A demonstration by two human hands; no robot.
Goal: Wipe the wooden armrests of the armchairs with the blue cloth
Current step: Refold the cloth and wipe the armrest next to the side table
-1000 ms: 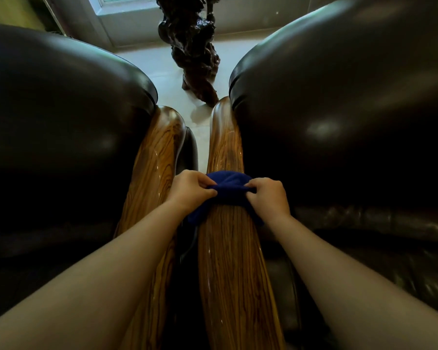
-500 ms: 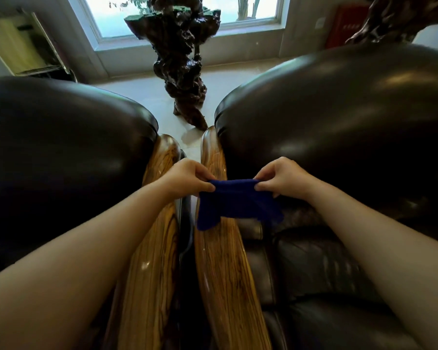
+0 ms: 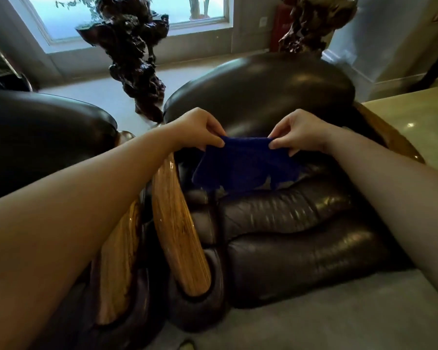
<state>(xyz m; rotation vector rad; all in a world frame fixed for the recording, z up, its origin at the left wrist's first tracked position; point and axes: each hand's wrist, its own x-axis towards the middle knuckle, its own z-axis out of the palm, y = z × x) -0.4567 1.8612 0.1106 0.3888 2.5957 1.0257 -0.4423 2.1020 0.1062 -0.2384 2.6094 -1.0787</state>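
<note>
Blue cloth [image 3: 240, 165] between left hand [image 3: 200, 130] and right hand [image 3: 299, 132]

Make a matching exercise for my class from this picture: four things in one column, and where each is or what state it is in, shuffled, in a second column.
Things
1. blue cloth
2. wooden armrest
3. dark carved sculpture
4. left hand

Places or states
A. on the floor before the window
B. pinching a top corner of the cloth
C. bare, glossy, between the two chairs
D. hanging over the leather seat

Pairs: 1-D, 2-C, 3-A, 4-B
</note>
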